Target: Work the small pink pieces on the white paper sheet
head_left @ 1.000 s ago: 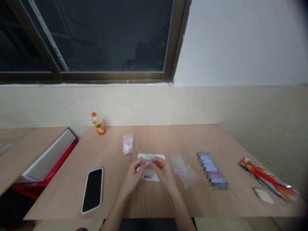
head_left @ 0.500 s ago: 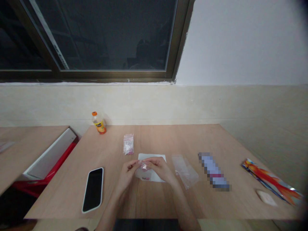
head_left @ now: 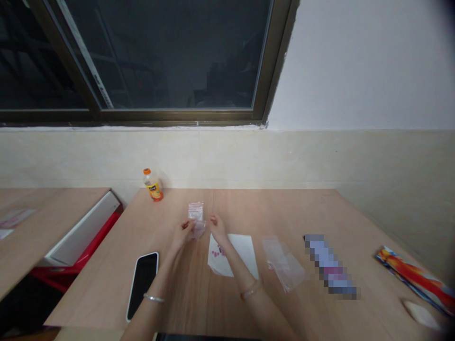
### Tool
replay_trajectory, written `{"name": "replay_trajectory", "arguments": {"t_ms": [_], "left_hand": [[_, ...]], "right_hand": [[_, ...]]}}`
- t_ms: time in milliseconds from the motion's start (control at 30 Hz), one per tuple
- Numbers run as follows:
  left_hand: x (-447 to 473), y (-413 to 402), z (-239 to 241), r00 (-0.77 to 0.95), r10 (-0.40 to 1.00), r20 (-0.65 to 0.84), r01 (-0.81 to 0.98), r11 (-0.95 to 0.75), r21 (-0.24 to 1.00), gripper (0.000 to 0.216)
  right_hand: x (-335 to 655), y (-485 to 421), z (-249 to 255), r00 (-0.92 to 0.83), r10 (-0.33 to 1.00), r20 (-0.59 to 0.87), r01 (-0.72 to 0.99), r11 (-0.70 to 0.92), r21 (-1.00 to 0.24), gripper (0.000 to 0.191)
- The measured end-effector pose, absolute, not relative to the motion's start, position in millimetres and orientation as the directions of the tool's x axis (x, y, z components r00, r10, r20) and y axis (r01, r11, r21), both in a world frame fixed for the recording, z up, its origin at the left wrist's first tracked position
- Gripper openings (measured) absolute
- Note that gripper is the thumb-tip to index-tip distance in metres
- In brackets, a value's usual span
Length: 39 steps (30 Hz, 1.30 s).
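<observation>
Cream and white ahead: facing a wide wall [head_left: 220,158], cream along its lower band and white at upper right. Facing also a dark-paned, brown-framed window [head_left: 159,57]. Working over a broad, pale-brown wooden bench [head_left: 284,213]. Noticing at far right a long, shiny, orange-and-blue foil packet [head_left: 417,279], lying slantwise. Finding left of it a long bluish shape [head_left: 330,266], pixelated beyond identifying. Seeing a flat, clear plastic bag [head_left: 282,263] lying between that shape and a thin white sheet of paper [head_left: 244,248]. Seeing at near left a white-edged, black-screened phone [head_left: 142,279], partly hidden by the left forearm [head_left: 164,274]. Spotting at back left a small, orange-capped, clear bottle [head_left: 153,186] with a yellow label, standing upright.

Of the two hands, grasping with the left hand [head_left: 185,229] a little clear plastic pouch [head_left: 199,230], pinching its edge left of the paper's far corner. Holding the right hand [head_left: 218,229] just beside the pouch, fingers curled; being unable to tell grip from release there. Spotting behind the pouch a small, clear zip-top bag [head_left: 195,209], lying flat; being unable to tell touching from mere overlapping. Wearing a slim, silver-coloured bangle [head_left: 153,298] on the left. Noticing, smallest of all, pinkish-purple specks [head_left: 215,253] showing on the paper.
</observation>
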<state>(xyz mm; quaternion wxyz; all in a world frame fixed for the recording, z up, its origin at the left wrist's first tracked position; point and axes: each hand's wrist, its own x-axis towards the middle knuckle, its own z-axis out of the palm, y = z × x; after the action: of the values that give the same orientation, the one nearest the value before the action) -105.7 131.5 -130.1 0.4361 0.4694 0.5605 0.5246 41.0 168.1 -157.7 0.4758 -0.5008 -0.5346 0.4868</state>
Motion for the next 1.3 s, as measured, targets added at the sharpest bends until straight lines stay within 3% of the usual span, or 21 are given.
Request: {"name": "replay_trajectory", "arguments": {"t_ms": [233, 567, 967, 1133, 1233, 1300], "left_hand": [[-104.7, 169.4, -161.2, -0.372, 0.922, 0.102, 0.113, -0.064, 0.992, 0.037], [-93.4, 174.5, -186.1, -0.535, 0.793, 0.291, 0.383, -0.079, 0.920, 0.028], [-70.2, 143.3, -156.9, -0.539, 0.737, 0.408, 0.564, -0.045, 0.825, 0.046], [-7.9, 94.1, -143.5, -0.232, 0.876, 0.424, 0.538, -0.247, 0.806, 0.038], [41.6, 63.1, -143.4, 0.134, 0.942, 0.306, 0.528, -0.329, 0.782, 0.034], [71.2, 47.8, -145.3, 0.398, 0.882, 0.254, 0.466, -0.433, 0.772, 0.033]], "right_hand": [[13.4, 152.1, -186.4, 0.011, 0.985, 0.170, 0.121, 0.167, -0.978, 0.049], [3.3, 146.0, -201.3, -0.036, 0.973, 0.230, 0.141, 0.233, -0.962, 0.067], [63.2, 105.4, -156.9, 0.160, 0.956, 0.245, 0.154, 0.221, -0.963, 0.044], [125.4, 79.1, -151.8, 0.223, 0.916, 0.335, 0.346, 0.247, -0.905, 0.042], [157.2, 55.3, -169.6, 0.262, 0.901, 0.347, 0.479, 0.191, -0.857, 0.043], [175.6, 36.2, -186.0, 0.327, 0.882, 0.340, 0.550, 0.114, -0.827, 0.045]]}}
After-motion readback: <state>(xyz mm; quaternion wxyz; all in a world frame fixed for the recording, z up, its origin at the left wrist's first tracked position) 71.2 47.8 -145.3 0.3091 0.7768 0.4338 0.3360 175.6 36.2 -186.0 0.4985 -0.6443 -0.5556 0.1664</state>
